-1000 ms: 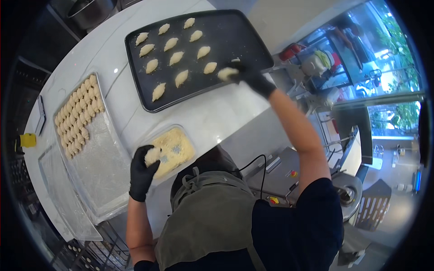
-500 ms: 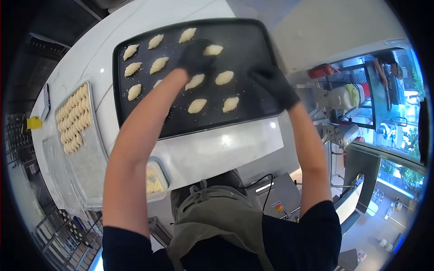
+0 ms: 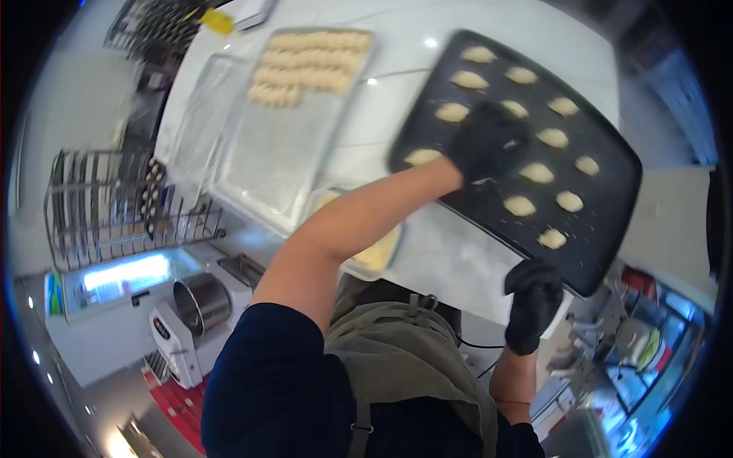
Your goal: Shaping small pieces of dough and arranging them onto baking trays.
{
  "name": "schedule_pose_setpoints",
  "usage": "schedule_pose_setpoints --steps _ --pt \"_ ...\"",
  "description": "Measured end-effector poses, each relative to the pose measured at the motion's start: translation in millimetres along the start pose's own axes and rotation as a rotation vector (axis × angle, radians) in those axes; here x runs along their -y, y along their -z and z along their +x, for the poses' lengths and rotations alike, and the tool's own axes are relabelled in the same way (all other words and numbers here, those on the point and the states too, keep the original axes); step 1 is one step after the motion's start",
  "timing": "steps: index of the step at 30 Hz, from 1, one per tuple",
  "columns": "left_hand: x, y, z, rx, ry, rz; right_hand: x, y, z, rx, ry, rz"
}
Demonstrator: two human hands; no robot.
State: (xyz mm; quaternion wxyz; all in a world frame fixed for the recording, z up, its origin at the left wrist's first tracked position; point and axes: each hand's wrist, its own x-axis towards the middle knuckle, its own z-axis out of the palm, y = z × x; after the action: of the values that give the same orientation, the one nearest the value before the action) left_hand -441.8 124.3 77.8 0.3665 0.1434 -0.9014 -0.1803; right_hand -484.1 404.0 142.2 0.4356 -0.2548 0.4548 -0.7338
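The black tray point(image 3: 603, 229) lies tilted across the upper right of the frame on the white surface point(image 3: 397, 57), its near corner jutting past the surface's edge. It is a dark, flat sheet with a low rim, and pale oval dough pieces point(image 3: 536, 172) sit on it in loose rows, well apart from one another. The left hand point(image 3: 487, 141), in a black glove, reaches over the middle of the tray and rests among the pieces; its fingers curl downward, but whether they pinch a piece cannot be told, as the glove hides what lies under it. The right hand point(image 3: 534, 294), also gloved in black, is clenched on the tray's near edge at the lower right.

The left forearm crosses a small tub point(image 3: 378, 252) of yellowish dough and hides most of it. In the upper middle a silver tray point(image 3: 282, 160) carries tight rows of small pale pieces point(image 3: 309, 65) at its far end, with its near part bare. A wire rack point(image 3: 114, 202) stands at the left, blurred. The whole frame is smeared by motion, so fine detail on the dough is hard to make out.
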Motion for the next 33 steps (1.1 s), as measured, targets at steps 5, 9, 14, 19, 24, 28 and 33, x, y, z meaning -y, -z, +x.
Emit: schedule_pose_setpoints --steps 5,9,14,19,24,28,33 --pt "163.1 207.9 -169.3 -0.321 0.748 -0.036 -74.6 -166.7 10.3 0.743 0.101 -0.68" --pt "270.8 330.1 -281.2 -0.262 0.877 0.597 -173.9 -235.6 52.2 0.703 0.224 -1.298" --pt "327.2 353.6 -299.8 -0.101 0.754 0.552 -305.8 -391.8 206.4 0.397 -0.046 -0.967" --pt "349.1 346.7 -253.5 0.258 0.73 0.507 -405.0 -443.3 274.0 0.005 -0.374 -0.802" --pt "379.3 344.4 -268.3 0.427 0.701 0.459 -384.3 -456.8 225.0 -0.08 -0.305 -0.95" --pt "375.9 342.1 -273.3 0.338 0.496 0.595 -299.0 -404.9 146.8 0.141 0.09 -0.265" --pt "330.9 321.1 -285.9 0.355 0.471 0.352 -190.3 -293.0 18.4 -0.105 -0.151 -0.267"
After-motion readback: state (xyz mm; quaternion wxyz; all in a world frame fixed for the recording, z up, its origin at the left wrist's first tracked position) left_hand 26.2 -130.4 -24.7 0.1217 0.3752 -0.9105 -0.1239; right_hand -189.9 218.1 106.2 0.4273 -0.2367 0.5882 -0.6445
